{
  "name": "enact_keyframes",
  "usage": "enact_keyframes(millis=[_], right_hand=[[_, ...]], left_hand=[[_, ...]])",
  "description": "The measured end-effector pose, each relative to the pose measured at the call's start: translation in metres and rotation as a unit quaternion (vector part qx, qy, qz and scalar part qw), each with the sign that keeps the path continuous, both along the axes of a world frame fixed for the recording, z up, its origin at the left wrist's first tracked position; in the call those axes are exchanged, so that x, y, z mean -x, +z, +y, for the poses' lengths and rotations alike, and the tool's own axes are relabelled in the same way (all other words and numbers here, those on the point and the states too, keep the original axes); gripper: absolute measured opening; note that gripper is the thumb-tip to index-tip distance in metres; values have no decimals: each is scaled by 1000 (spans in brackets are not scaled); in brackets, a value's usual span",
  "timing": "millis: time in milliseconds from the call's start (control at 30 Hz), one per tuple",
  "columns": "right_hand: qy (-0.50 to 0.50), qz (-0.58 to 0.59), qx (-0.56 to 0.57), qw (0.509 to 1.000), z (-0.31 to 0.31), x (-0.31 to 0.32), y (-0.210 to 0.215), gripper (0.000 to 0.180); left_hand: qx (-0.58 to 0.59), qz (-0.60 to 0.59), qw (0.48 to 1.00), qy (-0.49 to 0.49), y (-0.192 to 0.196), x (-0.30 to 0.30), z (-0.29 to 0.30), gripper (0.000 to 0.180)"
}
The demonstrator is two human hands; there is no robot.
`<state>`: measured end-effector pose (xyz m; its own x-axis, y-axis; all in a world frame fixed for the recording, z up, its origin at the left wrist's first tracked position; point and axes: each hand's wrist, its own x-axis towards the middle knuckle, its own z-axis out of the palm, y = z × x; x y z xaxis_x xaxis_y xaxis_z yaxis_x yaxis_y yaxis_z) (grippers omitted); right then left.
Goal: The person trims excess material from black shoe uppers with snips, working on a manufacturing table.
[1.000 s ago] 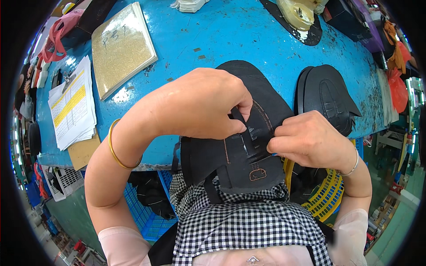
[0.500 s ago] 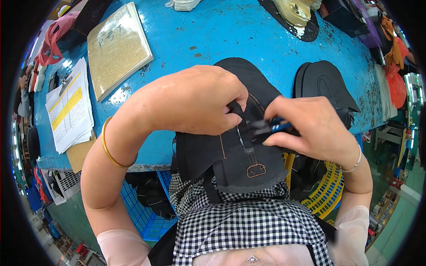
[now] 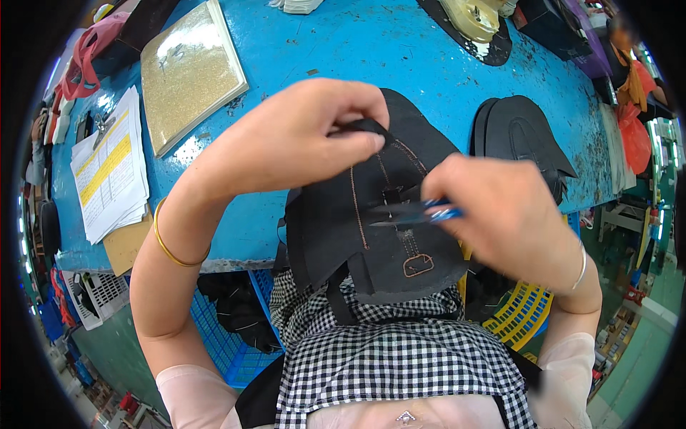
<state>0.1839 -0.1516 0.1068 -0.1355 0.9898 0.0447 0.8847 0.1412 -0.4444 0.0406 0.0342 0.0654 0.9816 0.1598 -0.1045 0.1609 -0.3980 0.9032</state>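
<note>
A black fabric shoe upper with brown stitch lines lies over the table's near edge and my lap. My left hand is closed at its far part, pinching a raised black edge or strip between thumb and fingers. Small thread snips with blue handles are gripped in my right hand, which is blurred by motion. Their blades point left, over the middle of the upper, near a narrow slit and a stitched tab. Whether the blades touch the fabric I cannot tell.
Stacked black shoe-shaped pieces lie to the right on the blue table. A gold notebook and clipped papers lie left. Blue and yellow baskets stand below the edge. A cream shoe last sits far right.
My left hand has moved away from me and slightly left, lifting the black edge. The snips have swung left across the upper, and the upper has shifted slightly.
</note>
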Motion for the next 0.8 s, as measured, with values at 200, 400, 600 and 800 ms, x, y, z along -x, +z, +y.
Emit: enact_keyframes(millis=[200, 400, 600, 800], right_hand=[[55, -304, -41, 950, -5, 68, -18, 29], [9, -314, -63, 947, -3, 70, -27, 18], [-270, 220, -94, 933, -9, -11, -1, 22], [-479, 575, -232, 621, -104, -80, -37, 21]], left_hand=[[95, -29, 987, 128, 27, 7, 9, 10], [-21, -111, 975, 190, 45, 21, 23, 17], [44, -79, 977, 192, 45, 41, 26, 15], [148, -35, 978, 140, 37, 29, 19, 9]])
